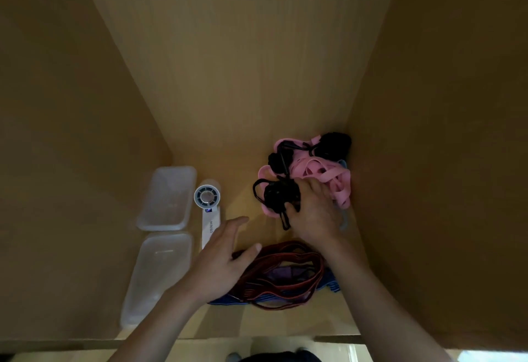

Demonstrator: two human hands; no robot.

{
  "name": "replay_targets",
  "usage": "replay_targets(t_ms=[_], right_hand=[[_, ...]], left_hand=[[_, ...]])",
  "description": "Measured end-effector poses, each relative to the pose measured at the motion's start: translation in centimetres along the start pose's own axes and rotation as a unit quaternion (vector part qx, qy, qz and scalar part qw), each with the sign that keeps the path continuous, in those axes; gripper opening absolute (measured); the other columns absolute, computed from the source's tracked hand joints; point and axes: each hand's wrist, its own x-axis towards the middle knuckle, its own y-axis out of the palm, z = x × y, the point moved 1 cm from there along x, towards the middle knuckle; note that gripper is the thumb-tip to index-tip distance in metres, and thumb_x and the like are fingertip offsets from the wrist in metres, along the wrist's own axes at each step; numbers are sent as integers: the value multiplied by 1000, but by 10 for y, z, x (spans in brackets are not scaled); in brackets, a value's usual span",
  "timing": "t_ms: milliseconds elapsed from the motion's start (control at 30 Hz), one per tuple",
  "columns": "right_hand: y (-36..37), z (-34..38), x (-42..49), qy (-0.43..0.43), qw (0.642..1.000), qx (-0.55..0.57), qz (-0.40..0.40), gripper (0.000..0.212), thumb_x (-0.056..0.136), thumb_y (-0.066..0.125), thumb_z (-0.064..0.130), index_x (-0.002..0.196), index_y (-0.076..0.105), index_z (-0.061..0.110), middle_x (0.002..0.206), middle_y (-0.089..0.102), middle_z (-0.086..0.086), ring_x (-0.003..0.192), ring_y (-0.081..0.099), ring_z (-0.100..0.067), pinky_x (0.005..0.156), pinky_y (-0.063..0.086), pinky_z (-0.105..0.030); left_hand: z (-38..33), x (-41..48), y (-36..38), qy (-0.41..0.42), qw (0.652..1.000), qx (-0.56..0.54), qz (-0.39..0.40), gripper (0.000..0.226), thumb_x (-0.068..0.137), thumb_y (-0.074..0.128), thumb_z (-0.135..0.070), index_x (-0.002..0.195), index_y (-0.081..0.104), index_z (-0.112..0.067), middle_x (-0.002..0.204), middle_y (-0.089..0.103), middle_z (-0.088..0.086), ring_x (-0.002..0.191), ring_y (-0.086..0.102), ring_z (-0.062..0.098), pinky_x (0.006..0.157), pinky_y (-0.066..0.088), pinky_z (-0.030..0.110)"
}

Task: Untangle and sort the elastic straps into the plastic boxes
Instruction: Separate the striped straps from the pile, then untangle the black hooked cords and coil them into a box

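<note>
At nine o'clock on the shelf floor, a far plastic box point(167, 198) and a near plastic box point(160, 270), end to end. Just beside them at three o'clock, a white handheld fan point(210, 210) lying flat. Left hand point(225, 261) open, fingers straight, over the nine o'clock edge of the dark red straps point(285, 273). Right hand point(314, 216) curled into the black straps point(278, 194), gripping them. Pink straps point(328, 174) tangled with them at one o'clock, against the right wall.

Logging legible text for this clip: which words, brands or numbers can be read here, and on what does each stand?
"MINISO": printed lengthwise on the handle of the white handheld fan.
The small lit display below the fan's grille shows bluish characters, too small and blurred to read.
No other text is visible.
</note>
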Motion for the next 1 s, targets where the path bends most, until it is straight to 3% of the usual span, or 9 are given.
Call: replay_targets(t_ms=[133, 233, 333, 500, 667, 767, 867, 933, 1000], right_hand=[[22, 2, 38, 4, 998, -45, 50, 48, 93, 56, 29, 137, 49, 11, 135, 52, -11, 127, 44, -32, 108, 37, -42], [33, -3, 47, 24, 990, -104, 87, 43, 95, 53, 35, 130, 53, 11, 132, 51, -11, 119, 49, -34, 100, 41, -46], [34, -9, 51, 29, 992, -93, 79, 38, 91, 58, 32, 122, 58, 10, 126, 53, -12, 111, 54, -35, 92, 48, -46], [16, -21, 51, 90, 989, 100, 57, 18, 89, 71, 23, 98, 58, 14, 96, 65, -4, 92, 62, -25, 75, 51, -35], [-20, -14, 43, 138, 944, 299, -2, 26, 90, 72, 19, 88, 54, 1, 77, 60, -10, 76, 60, -24, 70, 52, -41], [-50, -4, 38, 140, 915, 379, -1, 16, 93, 70, 18, 89, 60, 6, 81, 70, -15, 76, 70, -28, 68, 57, -42], [-78, 6, 32, 144, 884, 445, -14, 13, 92, 72, 19, 90, 65, 9, 92, 74, -20, 87, 74, -34, 80, 60, -52], [-94, 13, 27, 145, 870, 471, -14, 12, 93, 71, 20, 93, 65, 9, 93, 75, -13, 89, 75, -27, 78, 61, -44], [-107, 21, 22, 141, 844, 517, -5, 13, 94, 69, 18, 97, 64, 6, 93, 73, -10, 89, 73, -25, 72, 59, -36]], left_hand=[[10, -11, -8, -27, 998, -41, -25, 60, 93, 53, -58, 147, 33, -41, 145, 38, -21, 135, 37, 0, 105, 34, 21], [20, -16, -10, -39, 996, -66, -42, 52, 95, 57, -51, 142, 38, -41, 142, 42, -26, 133, 38, -7, 104, 32, 16], [27, -18, -9, -51, 995, -76, -50, 46, 96, 58, -46, 138, 42, -42, 139, 44, -27, 132, 38, -8, 109, 34, 21], [19, -10, -8, -52, 994, -88, -31, 42, 98, 59, -39, 137, 44, -40, 136, 45, -23, 129, 41, -1, 103, 33, 18], [7, 6, -7, -38, 994, -105, -11, 28, 97, 60, -38, 124, 54, -44, 133, 51, -19, 128, 46, 4, 107, 38, 27], [-1, 16, -8, -34, 990, -134, -2, 22, 94, 61, -43, 114, 58, -51, 127, 56, -22, 120, 55, 8, 106, 44, 37], [-21, 26, -10, 4, 986, -164, 7, 22, 98, 60, -21, 108, 63, -40, 110, 64, -31, 113, 54, -7, 100, 45, 25], [-36, 35, -11, 25, 984, -174, 8, 22, 97, 59, -12, 112, 64, -27, 105, 68, -25, 113, 55, -6, 96, 45, 21], [-49, 42, -12, 33, 982, -186, -2, 24, 95, 62, -10, 116, 62, -22, 111, 69, -10, 113, 58, 1, 99, 47, 26]])
